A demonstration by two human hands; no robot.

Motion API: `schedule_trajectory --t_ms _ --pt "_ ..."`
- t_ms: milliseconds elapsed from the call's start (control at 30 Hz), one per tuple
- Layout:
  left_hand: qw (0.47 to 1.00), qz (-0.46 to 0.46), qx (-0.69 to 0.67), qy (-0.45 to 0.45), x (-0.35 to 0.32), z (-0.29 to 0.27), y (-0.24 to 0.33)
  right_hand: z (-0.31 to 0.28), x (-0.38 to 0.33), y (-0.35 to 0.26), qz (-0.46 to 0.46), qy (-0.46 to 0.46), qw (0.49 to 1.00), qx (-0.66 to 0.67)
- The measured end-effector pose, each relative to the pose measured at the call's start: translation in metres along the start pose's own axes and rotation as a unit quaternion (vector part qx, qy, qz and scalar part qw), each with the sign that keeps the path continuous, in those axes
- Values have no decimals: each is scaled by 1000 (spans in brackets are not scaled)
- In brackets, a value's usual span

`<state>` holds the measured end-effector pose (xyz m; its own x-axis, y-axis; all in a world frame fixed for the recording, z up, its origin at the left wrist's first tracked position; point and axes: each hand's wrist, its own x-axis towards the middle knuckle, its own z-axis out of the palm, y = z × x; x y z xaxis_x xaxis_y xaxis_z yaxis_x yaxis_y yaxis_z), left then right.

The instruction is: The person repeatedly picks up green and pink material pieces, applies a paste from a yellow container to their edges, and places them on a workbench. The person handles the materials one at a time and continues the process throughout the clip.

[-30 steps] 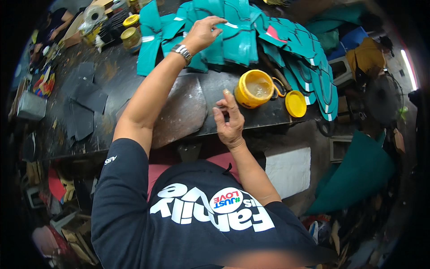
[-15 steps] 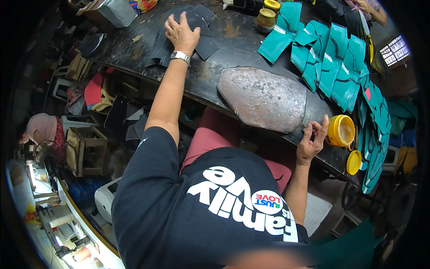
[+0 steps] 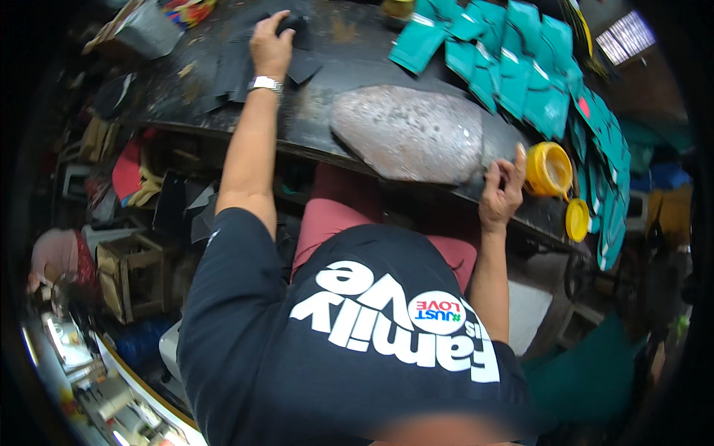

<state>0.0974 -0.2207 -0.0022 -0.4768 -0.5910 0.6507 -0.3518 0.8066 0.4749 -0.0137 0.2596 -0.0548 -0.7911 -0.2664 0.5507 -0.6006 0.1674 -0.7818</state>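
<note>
My left hand reaches far across the dark workbench and presses down on a black cut piece among several flat black pieces; a metal watch sits on that wrist. My right hand rests at the bench's near edge, fingers loosely curled and holding nothing, just beside an open yellow tub. A grey stone slab lies between the two hands.
Several teal cut pieces are spread over the right of the bench. A yellow lid lies next to the tub. A wooden crate and scraps sit on the floor at left. A dark shirt fills the lower view.
My left hand left the teal pieces and now lies on the black pieces at the left. The view swung left. My right hand stays at the bench edge by the yellow tub.
</note>
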Motion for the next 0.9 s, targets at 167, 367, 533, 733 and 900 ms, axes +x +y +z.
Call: schedule_trajectory --t_ms 167,367,533,733,900 --pt "882 -21 -464 -80 13 -19 57 -1 0 1 -14 -2 1000 0" --pt "813 69 -439 -377 -40 -28 121 -48 28 -24 -99 19 995 -5" --pt "927 186 -66 -319 -94 -26 146 -121 87 -28 -12 -73 924 -376" --pt "915 207 -35 -344 -108 -20 168 -111 125 -24 219 -268 737 -581" --pt "912 109 -109 -381 -81 -39 164 -122 119 -40 98 -79 875 -468"
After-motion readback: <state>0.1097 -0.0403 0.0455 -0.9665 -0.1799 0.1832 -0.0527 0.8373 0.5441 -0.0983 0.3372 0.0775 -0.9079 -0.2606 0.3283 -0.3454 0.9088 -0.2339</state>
